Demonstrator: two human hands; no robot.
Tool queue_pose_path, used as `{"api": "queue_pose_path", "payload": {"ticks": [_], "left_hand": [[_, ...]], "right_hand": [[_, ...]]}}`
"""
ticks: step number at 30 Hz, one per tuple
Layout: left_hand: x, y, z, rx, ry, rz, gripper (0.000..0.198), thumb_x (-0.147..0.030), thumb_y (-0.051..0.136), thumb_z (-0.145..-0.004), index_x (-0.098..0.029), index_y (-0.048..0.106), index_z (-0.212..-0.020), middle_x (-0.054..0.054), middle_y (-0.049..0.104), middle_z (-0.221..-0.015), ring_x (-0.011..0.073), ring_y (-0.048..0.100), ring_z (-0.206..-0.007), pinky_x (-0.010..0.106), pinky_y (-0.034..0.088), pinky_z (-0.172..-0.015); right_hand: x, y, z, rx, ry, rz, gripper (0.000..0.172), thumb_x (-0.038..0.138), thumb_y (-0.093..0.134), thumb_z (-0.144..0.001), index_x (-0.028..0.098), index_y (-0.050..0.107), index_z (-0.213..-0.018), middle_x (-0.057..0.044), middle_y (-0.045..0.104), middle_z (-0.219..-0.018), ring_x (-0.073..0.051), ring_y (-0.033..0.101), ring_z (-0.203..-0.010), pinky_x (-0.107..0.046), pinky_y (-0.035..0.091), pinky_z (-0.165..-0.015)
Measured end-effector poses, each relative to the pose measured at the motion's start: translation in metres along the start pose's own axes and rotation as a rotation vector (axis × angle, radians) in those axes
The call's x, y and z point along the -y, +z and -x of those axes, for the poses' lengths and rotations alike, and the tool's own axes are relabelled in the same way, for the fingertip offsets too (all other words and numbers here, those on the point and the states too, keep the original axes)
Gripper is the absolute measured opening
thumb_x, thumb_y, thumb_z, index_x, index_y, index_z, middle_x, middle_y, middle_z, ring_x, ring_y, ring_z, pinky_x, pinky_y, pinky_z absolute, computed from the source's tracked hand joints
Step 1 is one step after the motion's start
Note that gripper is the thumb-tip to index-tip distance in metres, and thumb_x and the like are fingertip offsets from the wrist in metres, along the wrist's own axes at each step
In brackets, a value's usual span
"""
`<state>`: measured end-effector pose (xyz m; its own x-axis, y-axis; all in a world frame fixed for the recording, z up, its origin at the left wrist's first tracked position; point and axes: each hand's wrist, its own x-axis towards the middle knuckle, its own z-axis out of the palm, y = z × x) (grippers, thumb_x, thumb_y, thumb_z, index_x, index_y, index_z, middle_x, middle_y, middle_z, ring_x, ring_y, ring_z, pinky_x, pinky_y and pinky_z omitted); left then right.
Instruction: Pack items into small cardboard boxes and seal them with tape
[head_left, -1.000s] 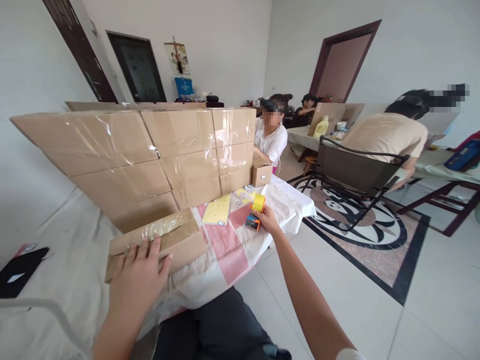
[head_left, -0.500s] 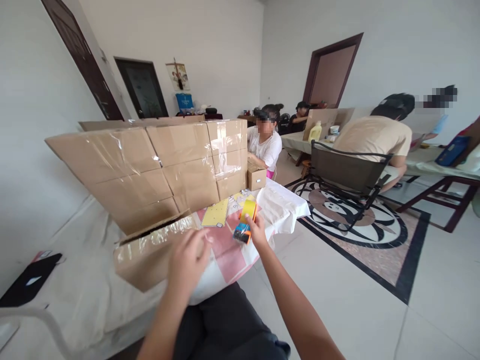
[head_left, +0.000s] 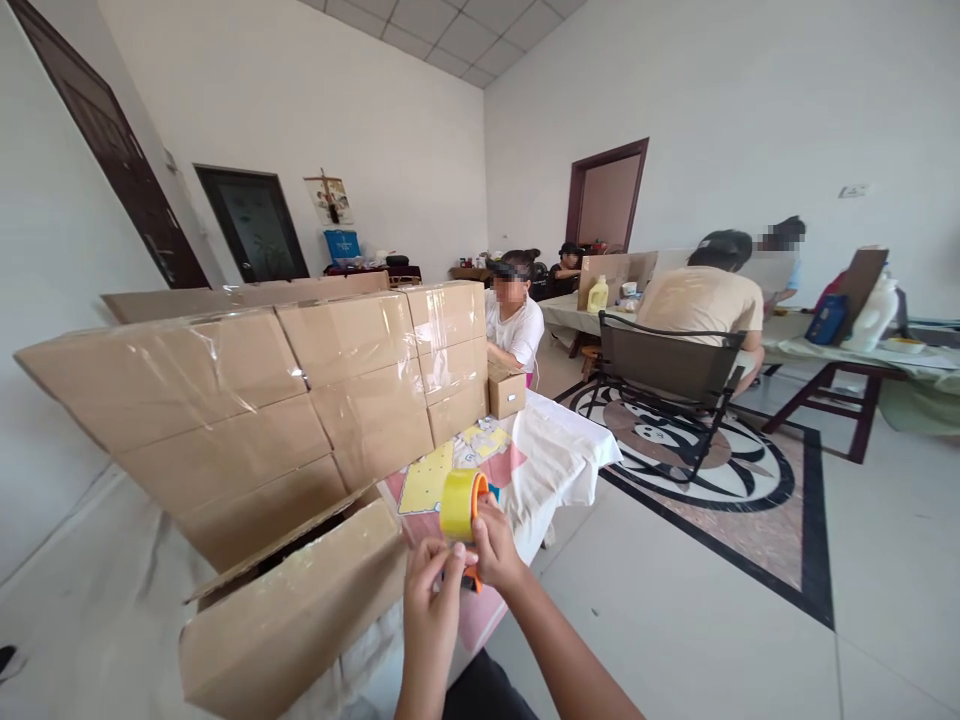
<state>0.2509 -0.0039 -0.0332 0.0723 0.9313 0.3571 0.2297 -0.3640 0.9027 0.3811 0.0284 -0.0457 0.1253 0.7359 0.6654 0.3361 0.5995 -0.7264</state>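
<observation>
My right hand (head_left: 495, 545) is closed around an orange tape dispenser (head_left: 481, 490) carrying a roll of yellow packing tape (head_left: 456, 504). Close against the dispenser's lower end, my left hand (head_left: 437, 580) has its thumb and fingers pinched together at the tape's end; the thin strip itself hardly shows. Both hands are over the near edge of the cloth-covered table (head_left: 559, 440). Left of them lies a long cardboard box (head_left: 300, 590) with a slit open along its top and shiny tape on it.
Stacked cardboard boxes (head_left: 367, 390) form a wall behind the long box. A small carton (head_left: 507, 392) stands at their right end. Across the table sits a person in white (head_left: 517, 325). Another person (head_left: 697, 290) sits in a folding chair (head_left: 667, 390) at the right.
My left hand has moved right, from over the long box to the dispenser, and its fingers have pinched together. My right hand has turned the dispenser and brought it nearer. The view has tilted up.
</observation>
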Motion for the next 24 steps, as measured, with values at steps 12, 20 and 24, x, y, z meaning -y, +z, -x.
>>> {"api": "queue_pose_path", "payload": {"ticks": [12, 20, 24], "left_hand": [[-0.001, -0.012, 0.013, 0.083, -0.328, 0.112, 0.072, -0.083, 0.054, -0.079, -0.015, 0.076, -0.076, 0.006, 0.064, -0.061, 0.0230, 0.060, -0.065, 0.031, 0.049, -0.062], [-0.002, -0.020, 0.016, 0.084, -0.320, 0.109, 0.071, -0.085, 0.057, -0.074, -0.017, 0.076, -0.069, 0.002, 0.049, -0.050, 0.0200, 0.049, -0.056, 0.030, 0.040, -0.055], [0.003, -0.018, 0.012, 0.152, -0.379, 0.204, 0.077, -0.091, 0.058, -0.066, -0.015, 0.070, -0.064, -0.004, 0.033, -0.049, 0.0126, 0.032, -0.052, 0.028, 0.028, -0.054]], "right_hand": [[0.004, 0.022, -0.030, -0.314, 0.309, -0.183, 0.057, 0.070, 0.037, -0.099, 0.023, 0.043, -0.067, 0.002, 0.043, -0.064, -0.015, 0.038, -0.059, -0.029, 0.036, -0.056], [0.010, 0.026, -0.018, -0.399, 0.361, -0.257, 0.055, 0.071, 0.050, -0.093, 0.023, 0.041, -0.067, 0.004, 0.039, -0.063, -0.013, 0.033, -0.058, -0.028, 0.031, -0.054], [0.006, 0.019, -0.024, -0.373, 0.311, -0.209, 0.055, 0.069, 0.043, -0.097, 0.023, 0.043, -0.067, 0.003, 0.043, -0.062, -0.014, 0.037, -0.058, -0.029, 0.032, -0.055]]}}
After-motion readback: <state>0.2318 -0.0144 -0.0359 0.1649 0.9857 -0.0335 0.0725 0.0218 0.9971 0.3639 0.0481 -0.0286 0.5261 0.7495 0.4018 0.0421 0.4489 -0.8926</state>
